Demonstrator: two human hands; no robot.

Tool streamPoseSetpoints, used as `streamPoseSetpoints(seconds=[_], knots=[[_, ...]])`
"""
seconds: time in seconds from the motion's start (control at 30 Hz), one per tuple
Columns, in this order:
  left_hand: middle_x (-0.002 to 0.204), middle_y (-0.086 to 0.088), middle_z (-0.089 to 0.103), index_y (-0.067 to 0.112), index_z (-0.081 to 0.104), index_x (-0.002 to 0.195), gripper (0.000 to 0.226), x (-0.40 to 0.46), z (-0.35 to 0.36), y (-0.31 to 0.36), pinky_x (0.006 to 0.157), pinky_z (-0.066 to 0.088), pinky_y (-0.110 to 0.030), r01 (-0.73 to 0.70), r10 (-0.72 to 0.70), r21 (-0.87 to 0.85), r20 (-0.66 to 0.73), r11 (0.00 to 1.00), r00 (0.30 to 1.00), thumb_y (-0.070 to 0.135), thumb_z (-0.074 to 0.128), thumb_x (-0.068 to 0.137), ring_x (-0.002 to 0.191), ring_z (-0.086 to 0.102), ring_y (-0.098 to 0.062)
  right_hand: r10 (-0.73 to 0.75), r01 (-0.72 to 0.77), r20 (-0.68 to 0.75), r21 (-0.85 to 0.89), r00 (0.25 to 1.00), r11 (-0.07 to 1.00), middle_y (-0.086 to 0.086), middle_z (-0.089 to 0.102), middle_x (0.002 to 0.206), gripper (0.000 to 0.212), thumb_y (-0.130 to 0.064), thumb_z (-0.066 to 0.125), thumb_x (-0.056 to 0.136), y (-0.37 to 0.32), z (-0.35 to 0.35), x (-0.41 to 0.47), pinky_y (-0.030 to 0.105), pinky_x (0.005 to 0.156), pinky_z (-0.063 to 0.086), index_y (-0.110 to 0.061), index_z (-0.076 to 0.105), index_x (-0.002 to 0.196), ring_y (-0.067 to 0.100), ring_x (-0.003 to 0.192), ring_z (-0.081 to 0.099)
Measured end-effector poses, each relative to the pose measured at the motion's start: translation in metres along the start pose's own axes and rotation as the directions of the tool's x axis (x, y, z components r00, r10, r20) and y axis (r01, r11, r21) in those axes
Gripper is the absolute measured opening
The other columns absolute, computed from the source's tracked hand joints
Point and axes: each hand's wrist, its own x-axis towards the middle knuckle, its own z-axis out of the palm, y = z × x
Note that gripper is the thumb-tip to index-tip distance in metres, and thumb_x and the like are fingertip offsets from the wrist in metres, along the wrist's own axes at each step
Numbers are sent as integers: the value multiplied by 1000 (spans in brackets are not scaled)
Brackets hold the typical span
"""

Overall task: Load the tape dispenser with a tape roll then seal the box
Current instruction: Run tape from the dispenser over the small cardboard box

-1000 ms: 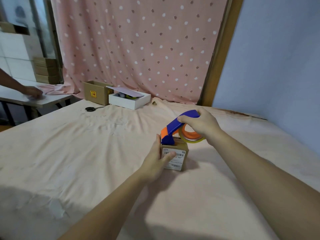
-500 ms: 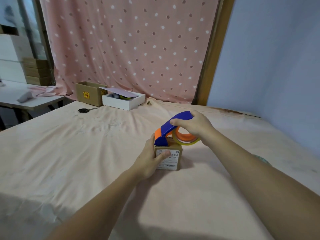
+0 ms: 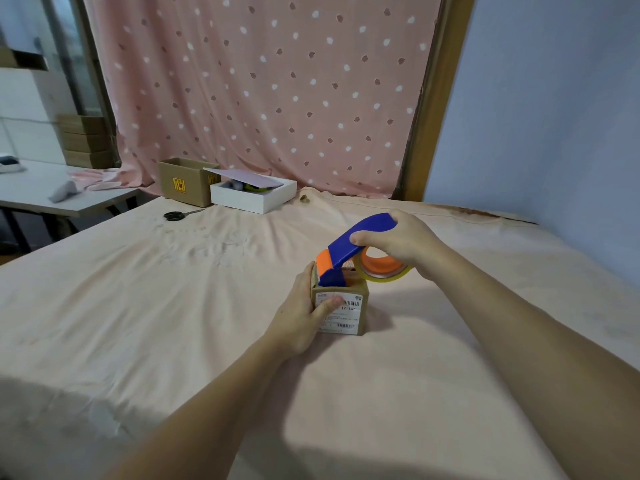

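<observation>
A small brown cardboard box (image 3: 356, 296) with white barcode labels sits on the pink cloth near the middle of the table. My left hand (image 3: 301, 317) grips its left side, with the thumb across the front label. My right hand (image 3: 403, 244) holds a blue and orange tape dispenser (image 3: 349, 247) by its handle. A roll of clear tape (image 3: 384, 271) on an orange hub sits in the dispenser. The dispenser's front end rests on the box top at its near left edge. The top flaps are mostly hidden under it.
At the back of the table stand an open brown carton (image 3: 183, 181) and a white box (image 3: 252, 197) with a loose lid. Black scissors (image 3: 176, 215) lie left of them. A grey side table (image 3: 52, 199) stands at far left. A blue wall (image 3: 554, 116) is on the right.
The dispenser has tilted a little lower onto the box top. Both hands keep their grips. The view has shifted, and another person's hand at far left is out of sight now.
</observation>
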Motion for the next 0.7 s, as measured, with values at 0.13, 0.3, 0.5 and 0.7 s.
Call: streamPoseSetpoints(seconds=[0.13,0.3,0.5,0.7], knots=[[139,16,55,70,29,131,53,0,1,-2,105,49,-43,-16,17,18,-15,1000,1000,52,63,93,125,56,-2,19,-19,14,29,1000,999,6,59,140,87,-60,84,74,2,-3,2,40,89,56,-20,48,142,28,127,53],[137,16,56,53,36,139,54,2,2,-5,105,49,-45,-17,17,30,-3,999,1000,53,63,93,124,56,-2,22,-24,37,54,999,998,6,62,135,82,-59,84,75,3,-8,4,37,83,52,-19,51,139,29,123,55],[137,19,55,51,35,141,55,1,2,-5,104,49,-43,-13,14,66,-6,998,1000,56,61,93,124,54,1,-26,25,24,47,999,999,3,66,130,86,-66,85,66,5,-10,5,40,86,56,-23,56,134,29,121,58],[134,19,56,45,39,140,51,1,1,-5,103,49,-47,-17,18,86,-8,996,1000,53,60,95,124,53,0,-35,35,16,32,999,999,4,66,127,74,-60,84,74,8,-11,2,41,87,55,-21,56,132,29,121,58]])
